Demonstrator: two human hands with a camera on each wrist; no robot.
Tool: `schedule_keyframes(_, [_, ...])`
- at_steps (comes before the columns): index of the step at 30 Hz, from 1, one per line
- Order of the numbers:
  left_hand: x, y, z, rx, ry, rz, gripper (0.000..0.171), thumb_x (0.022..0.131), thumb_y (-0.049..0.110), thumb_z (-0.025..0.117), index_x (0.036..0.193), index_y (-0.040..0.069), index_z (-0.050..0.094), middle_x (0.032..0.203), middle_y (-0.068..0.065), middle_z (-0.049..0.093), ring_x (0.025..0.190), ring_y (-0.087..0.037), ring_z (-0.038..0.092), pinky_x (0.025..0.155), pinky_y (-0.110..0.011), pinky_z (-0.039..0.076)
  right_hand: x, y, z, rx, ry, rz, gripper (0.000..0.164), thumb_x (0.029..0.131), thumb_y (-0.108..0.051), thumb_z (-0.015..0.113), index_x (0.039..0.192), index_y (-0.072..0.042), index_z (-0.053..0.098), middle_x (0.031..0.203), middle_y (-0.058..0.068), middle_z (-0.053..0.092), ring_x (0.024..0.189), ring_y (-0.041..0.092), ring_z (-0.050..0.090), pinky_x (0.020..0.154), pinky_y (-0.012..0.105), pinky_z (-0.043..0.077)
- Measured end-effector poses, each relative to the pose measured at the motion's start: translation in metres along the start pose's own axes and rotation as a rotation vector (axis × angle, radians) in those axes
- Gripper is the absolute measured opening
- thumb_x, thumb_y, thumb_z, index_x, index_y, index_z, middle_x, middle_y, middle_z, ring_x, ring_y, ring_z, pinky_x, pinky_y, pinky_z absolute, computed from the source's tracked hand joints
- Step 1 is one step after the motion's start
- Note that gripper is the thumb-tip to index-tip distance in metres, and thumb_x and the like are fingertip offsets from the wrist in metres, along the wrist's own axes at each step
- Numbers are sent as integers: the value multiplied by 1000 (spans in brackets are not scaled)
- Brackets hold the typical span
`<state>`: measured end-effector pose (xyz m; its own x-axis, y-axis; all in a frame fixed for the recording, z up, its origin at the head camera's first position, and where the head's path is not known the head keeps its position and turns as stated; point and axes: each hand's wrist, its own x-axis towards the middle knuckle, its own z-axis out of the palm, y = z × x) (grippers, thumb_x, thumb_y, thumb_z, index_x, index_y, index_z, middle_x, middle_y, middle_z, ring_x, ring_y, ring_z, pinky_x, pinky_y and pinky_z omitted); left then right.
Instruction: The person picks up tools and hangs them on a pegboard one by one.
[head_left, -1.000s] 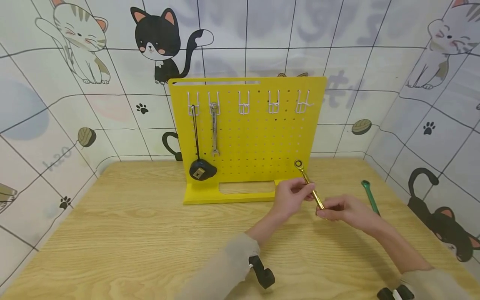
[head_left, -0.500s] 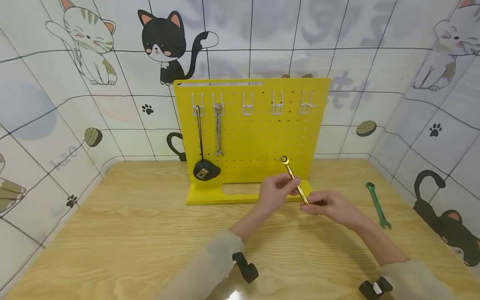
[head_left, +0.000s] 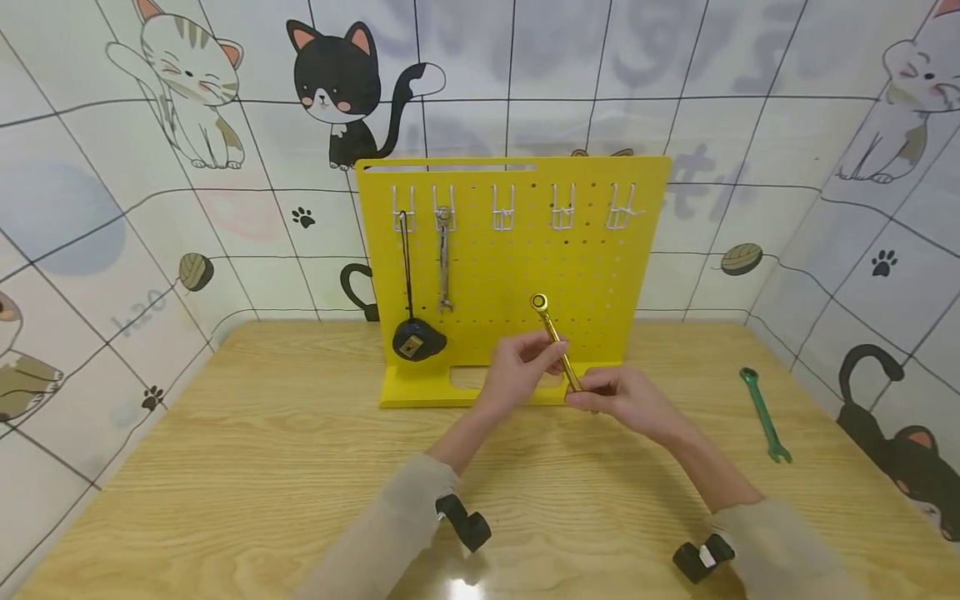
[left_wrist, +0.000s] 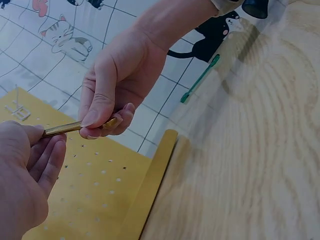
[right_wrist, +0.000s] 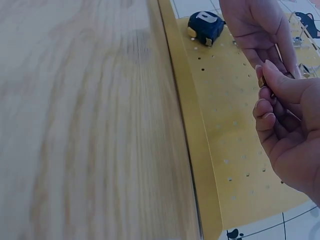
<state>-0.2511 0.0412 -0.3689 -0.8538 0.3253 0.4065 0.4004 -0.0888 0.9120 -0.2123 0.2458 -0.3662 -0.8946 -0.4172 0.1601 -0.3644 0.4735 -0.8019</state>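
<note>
A shiny gold wrench (head_left: 553, 332) is held by both hands in front of the yellow pegboard (head_left: 510, 283), tilted with its ring end up and to the left. My left hand (head_left: 520, 367) pinches the shaft between thumb and fingers. Lower down, my right hand (head_left: 626, 402) pinches the other end, which its fingers mostly cover. In the left wrist view, the gold shaft (left_wrist: 65, 129) spans the gap between both hands. From the right wrist, only a small part of the wrench (right_wrist: 263, 81) shows at the right hand's fingertips.
On the pegboard's left hooks hang a black tape measure (head_left: 418, 339) on a cord and a silver wrench (head_left: 444, 262). Farther right are more white wire hooks (head_left: 503, 208). A green wrench (head_left: 765, 415) lies on the wooden table (head_left: 247, 467) at the right, near the cat-print wall.
Both hands have moved left and slightly up with the gold wrench, to in front of the pegboard's middle. The view has shifted a little, and the green wrench now shows whole.
</note>
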Motion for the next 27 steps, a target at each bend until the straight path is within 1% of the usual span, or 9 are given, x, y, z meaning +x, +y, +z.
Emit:
schedule_keyframes(2, [2, 2, -5, 14, 1, 8, 20, 98, 21, 69, 100, 2, 75, 87, -10, 73, 82, -31, 71, 78, -39, 62, 5, -2, 3, 9, 9, 0, 15, 95, -21, 73, 88, -9, 76, 75, 3, 56, 68, 15, 47, 59, 27, 39])
schedule_keyframes(5, [4, 7, -13, 22, -4, 5, 20, 99, 20, 68, 101, 2, 75, 90, -11, 74, 81, -23, 72, 79, -37, 62, 10, -6, 7, 27, 16, -5, 14, 96, -21, 72, 88, -10, 76, 76, 3, 57, 69, 16, 47, 60, 27, 39])
schedule_keyframes(7, [5, 11, -17, 20, -11, 1, 20, 99, 20, 68, 101, 1, 75, 90, -12, 73, 81, -20, 72, 79, -37, 62, 13, -8, 8, 39, 19, -8, 15, 96, -21, 72, 87, -10, 76, 76, 4, 57, 69, 16, 47, 60, 27, 39])
schedule_keyframes(11, [8, 17, -24, 43, -7, -8, 20, 99, 20, 68, 101, 1, 75, 88, -12, 73, 83, -24, 72, 80, -36, 61, 19, -14, 12, 43, 26, -10, 17, 97, -24, 71, 86, -11, 73, 72, 4, 52, 67, 16, 44, 58, 27, 37])
schedule_keyframes(15, [12, 22, -32, 83, -5, 8, 20, 99, 20, 68, 102, 1, 75, 90, -15, 73, 85, -28, 72, 79, -32, 61, 26, -18, 16, 49, 47, -11, 19, 97, -26, 71, 85, -11, 72, 73, 4, 50, 66, 17, 42, 56, 28, 35])
schedule_keyframes(18, [14, 27, -36, 96, -5, 22, 22, 99, 20, 68, 105, 1, 76, 91, -15, 74, 83, -26, 71, 78, -31, 61, 31, -22, 19, 63, 68, -25, 21, 97, -26, 71, 82, -11, 70, 73, 5, 48, 65, 18, 39, 55, 29, 33])
schedule_keyframes(21, [17, 31, -40, 102, 6, 31, 22, 99, 20, 68, 106, 1, 76, 88, -12, 74, 81, -23, 71, 77, -32, 61, 36, -26, 21, 64, 93, -46, 24, 97, -27, 71, 79, -11, 69, 72, 5, 47, 64, 18, 38, 56, 29, 33])
schedule_keyframes(25, [20, 36, -46, 103, 25, 43, 21, 99, 18, 68, 105, 0, 77, 86, -9, 73, 80, -21, 70, 78, -35, 61, 44, -31, 24, 61, 126, -77, 30, 97, -26, 70, 74, -8, 64, 72, 5, 48, 64, 18, 40, 58, 29, 37])
schedule_keyframes(27, [22, 38, -50, 106, 35, 44, 21, 99, 18, 68, 105, 0, 77, 87, -10, 73, 80, -20, 71, 79, -38, 61, 49, -33, 26, 64, 140, -91, 32, 97, -26, 71, 73, -6, 62, 72, 5, 48, 63, 18, 41, 58, 29, 38])
